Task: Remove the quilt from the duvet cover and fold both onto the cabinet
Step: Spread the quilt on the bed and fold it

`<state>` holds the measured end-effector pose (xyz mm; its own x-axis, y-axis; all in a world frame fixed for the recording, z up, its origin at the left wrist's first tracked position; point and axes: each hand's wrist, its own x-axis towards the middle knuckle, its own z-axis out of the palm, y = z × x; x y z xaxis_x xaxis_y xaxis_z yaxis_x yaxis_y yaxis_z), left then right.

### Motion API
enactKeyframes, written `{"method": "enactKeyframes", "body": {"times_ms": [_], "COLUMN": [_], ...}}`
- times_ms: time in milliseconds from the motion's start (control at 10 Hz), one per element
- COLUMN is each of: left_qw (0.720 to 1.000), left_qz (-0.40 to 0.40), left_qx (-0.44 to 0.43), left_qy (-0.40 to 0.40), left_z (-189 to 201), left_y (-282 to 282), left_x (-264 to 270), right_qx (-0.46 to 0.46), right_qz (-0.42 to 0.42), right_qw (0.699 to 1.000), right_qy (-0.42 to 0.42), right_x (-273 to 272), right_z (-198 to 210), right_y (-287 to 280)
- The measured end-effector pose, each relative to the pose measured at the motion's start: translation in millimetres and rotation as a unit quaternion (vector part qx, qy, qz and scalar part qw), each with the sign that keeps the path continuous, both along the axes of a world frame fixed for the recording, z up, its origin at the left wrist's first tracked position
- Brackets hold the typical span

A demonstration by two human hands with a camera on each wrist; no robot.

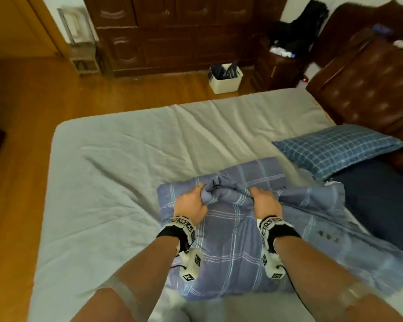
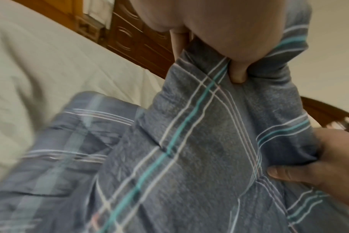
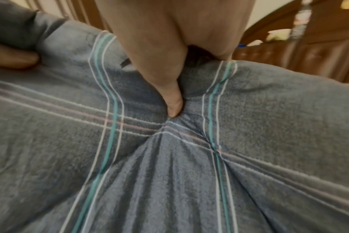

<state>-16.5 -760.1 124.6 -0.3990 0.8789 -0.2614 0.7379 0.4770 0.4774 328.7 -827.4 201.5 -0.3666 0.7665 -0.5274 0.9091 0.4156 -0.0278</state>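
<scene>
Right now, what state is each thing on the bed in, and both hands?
Duvet cover: folded into a bundle on the bed, top bunched.
Left hand: grips the bunched fabric.
Right hand: grips the bunched fabric.
Checked pillow: lying flat by the headboard.
Bed sheet: spread, wrinkled.

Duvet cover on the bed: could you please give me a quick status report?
Left hand and right hand both grip bunched fabric. Duvet cover lies folded on the bed, not yet on the cabinet. Nothing in the way.
</scene>
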Motion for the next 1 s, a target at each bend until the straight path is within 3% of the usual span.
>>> {"method": "enactKeyframes", "body": {"times_ms": [100,200,300,400,500,600,700,800,900,1000], "left_qw": [0.99,0.961,0.965,0.981,0.987,0.991,0.986,0.978,0.967,0.961], "left_qz": [0.134,0.262,0.247,0.168,0.11,0.025,-0.051,-0.1,-0.146,-0.14], "left_qx": [-0.005,0.022,0.015,0.003,-0.079,-0.122,-0.155,-0.181,-0.207,-0.236], "left_qy": [-0.043,-0.084,-0.086,-0.101,-0.086,-0.04,-0.04,-0.025,0.02,0.025], "left_z": [-26,-53,-74,-89,-97,-98,-89,-78,-73,-69], "left_y": [-31,-43,-46,-45,-44,-32,-6,28,52,57], "left_x": [-82,-130,-138,-117,-85,-54,-16,25,60,71], "right_qx": [0.073,0.158,0.071,0.01,-0.047,-0.085,-0.098,-0.093,-0.137,-0.121], "right_qz": [0.071,0.117,0.1,0.072,0.018,-0.057,-0.152,-0.207,-0.313,-0.243], "right_qw": [0.987,0.973,0.987,0.994,0.998,0.993,0.981,0.972,0.935,0.955], "right_qy": [0.122,0.119,0.102,0.083,0.041,0.066,0.074,0.059,0.095,0.121], "right_x": [-309,-353,-375,-357,-324,-280,-232,-160,-109,-96], "right_z": [100,88,71,52,35,31,26,-12,-17,-36], "right_y": [109,91,85,83,87,93,109,127,128,135]}}
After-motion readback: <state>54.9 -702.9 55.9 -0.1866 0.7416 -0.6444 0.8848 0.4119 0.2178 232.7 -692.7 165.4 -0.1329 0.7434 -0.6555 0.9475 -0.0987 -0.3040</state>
